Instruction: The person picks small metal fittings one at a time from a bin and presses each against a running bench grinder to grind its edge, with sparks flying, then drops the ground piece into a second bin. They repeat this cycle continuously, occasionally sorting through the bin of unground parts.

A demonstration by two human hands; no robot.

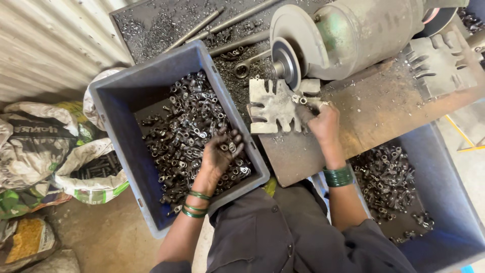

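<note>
Small metal fittings (pixel 194 134) — dark, ring-ended pieces — fill the grey-blue bin (pixel 118 96) on the person's left, heaped thick across its floor. Left hand (pixel 220 154) is down in that heap, palm up, its grip loosely cupped around a few pieces. Right hand (pixel 323 124) rests on the slotted metal plate (pixel 273 106) on the rusty surface (pixel 374 108), its grip pinched on a piece or two right by the grinding wheel (pixel 287 63) of the motor (pixel 364 30); the fingertips are partly hidden, so the exact count can't be told. Second bin (pixel 444 187) on the right holds a thinner scatter of the same fittings (pixel 386 179), mostly toward its near-left side. Judging by the two loads, only a lesser share sits in the right bin — the bulk is in the left one. Sacks (pixel 35 146) lie on the floor at far left, one showing more dark parts.
</note>
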